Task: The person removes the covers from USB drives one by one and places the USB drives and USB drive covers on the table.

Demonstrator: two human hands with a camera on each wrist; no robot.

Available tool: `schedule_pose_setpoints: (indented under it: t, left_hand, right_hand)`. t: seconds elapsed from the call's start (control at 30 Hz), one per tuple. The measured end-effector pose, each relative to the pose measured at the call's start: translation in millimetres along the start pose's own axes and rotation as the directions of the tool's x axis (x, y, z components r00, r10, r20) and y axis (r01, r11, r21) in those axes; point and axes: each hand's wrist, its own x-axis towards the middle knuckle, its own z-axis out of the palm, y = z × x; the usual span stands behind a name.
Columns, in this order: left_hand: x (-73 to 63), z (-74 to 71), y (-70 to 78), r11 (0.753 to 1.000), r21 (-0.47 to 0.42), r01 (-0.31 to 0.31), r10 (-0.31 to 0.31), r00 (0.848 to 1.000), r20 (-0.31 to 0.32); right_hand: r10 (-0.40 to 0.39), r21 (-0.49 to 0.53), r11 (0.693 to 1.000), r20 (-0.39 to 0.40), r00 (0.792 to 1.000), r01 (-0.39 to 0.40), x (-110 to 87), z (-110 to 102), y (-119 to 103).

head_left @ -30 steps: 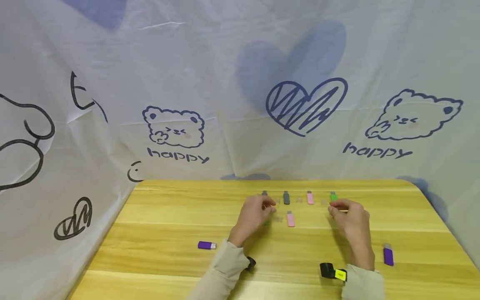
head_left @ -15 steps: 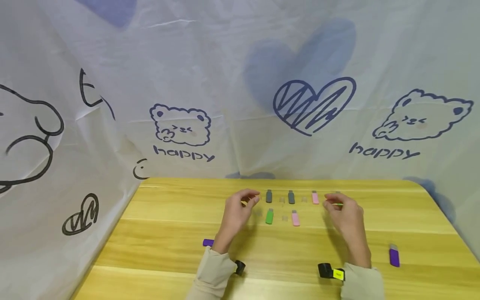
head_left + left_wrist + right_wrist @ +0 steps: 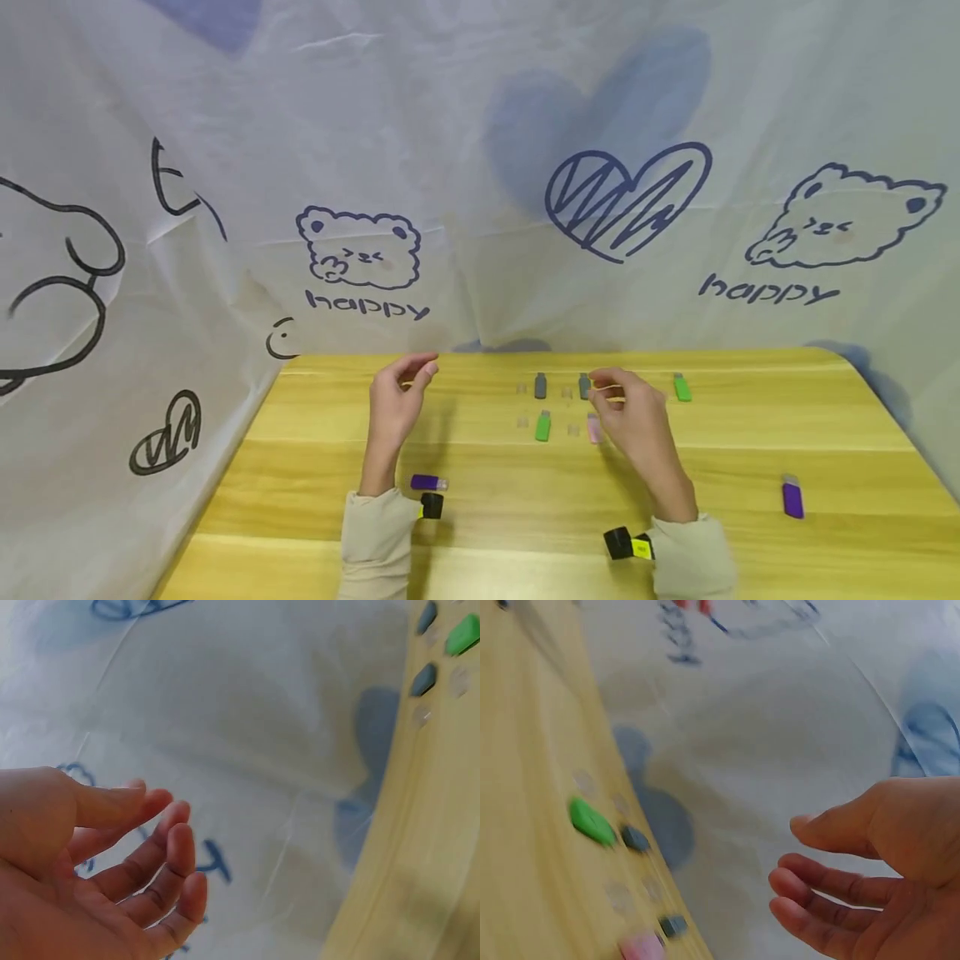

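Fingers of the left hand (image 3: 396, 407) and right hand (image 3: 634, 417) are observed loosely bent, gripping nothing. Between them, grey drives (image 3: 541, 386) and a green drive (image 3: 543, 426) are laid in rows; purple drives (image 3: 425, 482), nearer the person than the fingers, are judged outstanding.

- Can't see all of pink USB (image 3: 594, 429) or adj. grey USB (image 3: 583, 387), head view; partly blocked by R hand (image 3: 636, 418).
- Can't ID clear bits (image 3: 522, 422), too small.
- Lose both sleeves (image 3: 377, 533) at btm edge, head view.
- Lose pt. of green USB (image 3: 463, 636) at R edge, L wrist view.
- Get pink USB blurred, cut off, R wrist view.
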Motion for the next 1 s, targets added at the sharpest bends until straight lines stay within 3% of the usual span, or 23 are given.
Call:
schedule_pose_setpoints:
  t: [0.23,0.43,0.6,0.73,1.0]
  left_hand:
    - [1.9,-29.9,-8.0,0.990,0.130,0.047,-0.053,0.998,0.037]
    - [1.2,-49.9,-24.7,0.982,0.149,0.120,-0.133,0.988,0.081]
    - [-0.5,-62.2,-34.5,0.974,0.143,0.175,-0.186,0.980,0.074]
    - [0.8,-67.5,-36.0,0.973,0.140,0.184,-0.194,0.979,0.057]
    - [-1.4,-72.2,-38.3,0.974,0.121,0.191,-0.200,0.977,0.070]
  right_hand:
    - [-0.181,0.040,0.983,0.145,0.973,0.177,-3.0,49,-38]
    - [-0.257,0.089,0.967,0.314,0.914,0.241,-15.4,90,-62]
    - [-0.270,0.054,0.960,0.445,0.854,0.275,-25.6,118,-71]
    - [-0.267,-0.001,0.950,0.510,0.817,0.311,-31.6,136,-74]
    - [-0.216,-0.109,0.931,0.604,0.767,0.348,-39.2,161,-83]
